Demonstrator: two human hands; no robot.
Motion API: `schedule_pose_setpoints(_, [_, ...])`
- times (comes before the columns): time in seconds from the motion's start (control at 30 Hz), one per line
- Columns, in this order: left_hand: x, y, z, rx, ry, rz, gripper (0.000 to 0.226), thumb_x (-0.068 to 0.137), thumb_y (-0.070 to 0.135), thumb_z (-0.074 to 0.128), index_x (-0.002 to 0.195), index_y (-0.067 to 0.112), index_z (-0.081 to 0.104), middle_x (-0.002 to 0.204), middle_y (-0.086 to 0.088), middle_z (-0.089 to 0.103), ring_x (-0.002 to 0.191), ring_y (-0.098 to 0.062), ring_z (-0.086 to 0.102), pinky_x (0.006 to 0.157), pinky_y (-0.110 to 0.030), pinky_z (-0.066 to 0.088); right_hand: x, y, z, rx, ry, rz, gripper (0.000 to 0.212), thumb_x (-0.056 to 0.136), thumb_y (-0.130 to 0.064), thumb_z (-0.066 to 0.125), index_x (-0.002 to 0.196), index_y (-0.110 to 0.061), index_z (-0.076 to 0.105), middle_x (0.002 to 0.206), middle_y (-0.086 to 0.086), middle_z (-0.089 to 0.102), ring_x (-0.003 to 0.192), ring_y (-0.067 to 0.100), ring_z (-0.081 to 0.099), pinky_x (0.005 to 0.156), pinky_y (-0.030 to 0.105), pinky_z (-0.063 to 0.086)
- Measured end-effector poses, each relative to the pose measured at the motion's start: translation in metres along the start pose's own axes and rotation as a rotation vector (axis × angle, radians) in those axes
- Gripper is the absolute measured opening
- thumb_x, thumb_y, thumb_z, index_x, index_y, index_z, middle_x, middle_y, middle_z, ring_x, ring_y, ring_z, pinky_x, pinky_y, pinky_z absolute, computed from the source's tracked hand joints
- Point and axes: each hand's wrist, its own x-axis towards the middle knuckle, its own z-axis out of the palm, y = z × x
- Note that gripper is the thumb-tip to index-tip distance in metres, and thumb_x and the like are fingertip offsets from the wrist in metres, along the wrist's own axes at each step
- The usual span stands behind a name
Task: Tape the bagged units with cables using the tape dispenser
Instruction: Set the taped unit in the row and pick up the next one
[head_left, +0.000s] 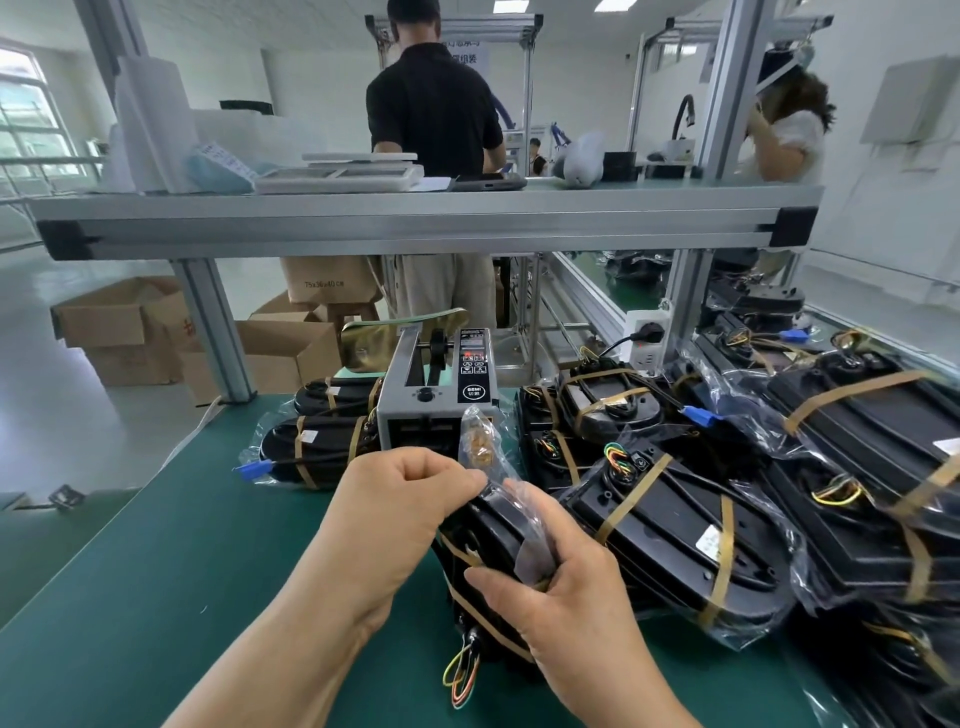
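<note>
Green mat (130, 571): left hand (400, 504) pinches clear bag (530, 545) holding black unit (480, 532); right hand (566, 587) grips unit.

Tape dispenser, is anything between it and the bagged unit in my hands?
Only a clear plastic flap, sticking up near the left hand in front of the tape dispenser. Otherwise nothing visible lies between it and the bagged unit, which the right hand also grips.

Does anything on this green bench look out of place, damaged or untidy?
Nothing looks damaged or spilled. The taped units on the right lie heaped across each other, not in rows. On the unit gripped by the left hand and right hand, coloured wires hang loose at its near end.
</note>
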Motion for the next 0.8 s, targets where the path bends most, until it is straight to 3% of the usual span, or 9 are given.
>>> schedule_pose_setpoints(0.2, [-0.0016, 0.0001, 0.0021, 0.034, 0.039, 0.010, 0.015, 0.075, 0.019, 0.080, 0.062, 0.016, 0.074, 0.064, 0.000, 0.072, 0.056, 0.001, 0.063, 0.049, -0.005, 0.042, 0.0004, 0.0015, 0.0028, -0.007, 0.006, 0.021, 0.069, 0.072, -0.025, 0.080, 0.112, -0.074, 0.051, 0.059, -0.026, 0.057, 0.059, -0.003, 0.055, 0.061, 0.005, 0.040])
schedule_pose_setpoints(0.27, [-0.0018, 0.0007, 0.0025, 0.056, 0.056, 0.016, 0.015, 0.074, 0.018, 0.081, 0.062, 0.015, 0.073, 0.063, 0.000, 0.071, 0.054, 0.001, 0.061, 0.048, -0.005, 0.042, 0.0002, 0.0031, 0.0044, 0.013, -0.001, 0.050, 0.065, 0.069, -0.030, 0.079, 0.114, -0.070, 0.053, 0.075, -0.026, 0.067, 0.074, -0.001, 0.064, 0.072, 0.010, 0.047])
schedule_pose_setpoints(0.33, [-0.0022, 0.0013, 0.0027, 0.078, 0.074, 0.025, 0.016, 0.072, 0.017, 0.082, 0.060, 0.015, 0.072, 0.062, 0.000, 0.070, 0.052, 0.003, 0.059, 0.047, -0.005, 0.041, -0.0001, 0.0044, 0.0056, 0.044, -0.010, 0.083, 0.062, 0.068, -0.034, 0.079, 0.117, -0.064, 0.057, 0.099, -0.018, 0.074, 0.095, 0.006, 0.070, 0.087, 0.024, 0.054])
schedule_pose_setpoints(0.4, [-0.0026, 0.0016, 0.0034, 0.088, 0.088, 0.034, 0.016, 0.072, 0.015, 0.082, 0.059, 0.014, 0.072, 0.060, 0.002, 0.068, 0.051, 0.003, 0.057, 0.046, -0.005, 0.040, -0.0003, 0.0038, 0.0060, 0.045, -0.004, 0.088, 0.061, 0.067, -0.034, 0.078, 0.117, -0.063, 0.057, 0.105, -0.013, 0.074, 0.100, 0.010, 0.070, 0.091, 0.030, 0.056])
schedule_pose_setpoints(0.47, [-0.0030, 0.0015, 0.0040, 0.091, 0.094, 0.038, 0.017, 0.072, 0.014, 0.081, 0.058, 0.015, 0.071, 0.057, 0.005, 0.067, 0.050, 0.004, 0.057, 0.045, -0.005, 0.040, -0.0005, 0.0049, 0.0058, 0.035, -0.006, 0.089, 0.061, 0.070, -0.031, 0.079, 0.117, -0.062, 0.057, 0.102, -0.012, 0.075, 0.095, 0.010, 0.071, 0.088, 0.030, 0.056])
schedule_pose_setpoints(0.57, [-0.0028, -0.0006, 0.0043, 0.096, 0.101, 0.046, 0.017, 0.072, 0.016, 0.080, 0.058, 0.017, 0.071, 0.056, 0.007, 0.065, 0.050, 0.004, 0.056, 0.045, -0.005, 0.040, -0.0020, 0.0066, 0.0033, 0.031, -0.016, 0.081, 0.058, 0.077, -0.016, 0.082, 0.117, -0.053, 0.061, 0.074, -0.026, 0.068, 0.069, -0.003, 0.063, 0.067, 0.009, 0.047])
schedule_pose_setpoints(0.63, [-0.0028, -0.0015, 0.0044, 0.107, 0.103, 0.053, 0.016, 0.071, 0.017, 0.079, 0.058, 0.017, 0.070, 0.056, 0.008, 0.065, 0.050, 0.003, 0.055, 0.046, -0.006, 0.040, -0.0020, 0.0060, 0.0019, 0.009, -0.019, 0.085, 0.058, 0.079, -0.011, 0.082, 0.116, -0.049, 0.061, 0.059, -0.028, 0.057, 0.056, -0.005, 0.054, 0.057, 0.004, 0.039])
schedule_pose_setpoints(0.8, [-0.0036, -0.0020, 0.0028, 0.159, 0.111, 0.055, 0.013, 0.071, 0.022, 0.081, 0.061, 0.020, 0.072, 0.065, 0.008, 0.069, 0.054, 0.001, 0.059, 0.053, -0.015, 0.045, -0.0027, 0.0062, 0.0012, -0.012, -0.025, 0.099, 0.059, 0.078, -0.011, 0.083, 0.117, -0.049, 0.059, 0.059, -0.027, 0.058, 0.056, -0.004, 0.054, 0.058, 0.005, 0.040])
